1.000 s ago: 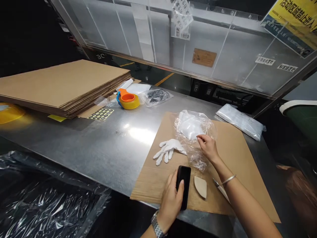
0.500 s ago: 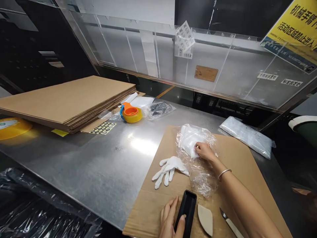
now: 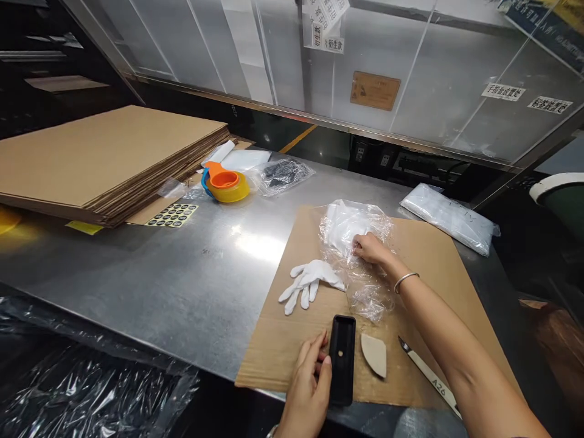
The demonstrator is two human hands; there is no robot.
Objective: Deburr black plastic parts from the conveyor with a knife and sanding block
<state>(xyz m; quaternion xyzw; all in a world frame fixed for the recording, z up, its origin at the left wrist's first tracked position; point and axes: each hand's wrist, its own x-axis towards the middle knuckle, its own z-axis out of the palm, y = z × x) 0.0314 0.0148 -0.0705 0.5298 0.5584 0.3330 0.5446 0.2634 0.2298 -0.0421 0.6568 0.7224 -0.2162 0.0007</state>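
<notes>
On the cardboard sheet (image 3: pixel 424 255) lies a clear plastic bag (image 3: pixel 365 292) with white cloth-like contents. My right hand (image 3: pixel 370 248) is closed, its fingertips pinching the bag near those contents. My left hand (image 3: pixel 310 377) rests at the left side of a long black tray-like part (image 3: pixel 342 389), thumb and fingers apart and touching or nearly touching its edge. That part is hollow, with a small round hole in its floor. A white glove (image 3: pixel 312 283) lies left of the bag. Right of the black part are a beige scraper-like piece (image 3: pixel 375 356) and a scalpel-like knife (image 3: pixel 426 371) marked A26.
Stacked cardboard sheets (image 3: pixel 109 158) stand at the left on the metal table (image 3: pixel 182 292). Near them are a tape dispenser (image 3: pixel 225 184), a sticker sheet (image 3: pixel 173 215) and a bag of dark items (image 3: pixel 285 175). A white plastic-wrapped packet (image 3: pixel 449 218) lies at the right.
The view has tilted downward, so things sit higher in the picture. My left thumb has moved out of the black part to its left edge. My right hand stays at the bag.
</notes>
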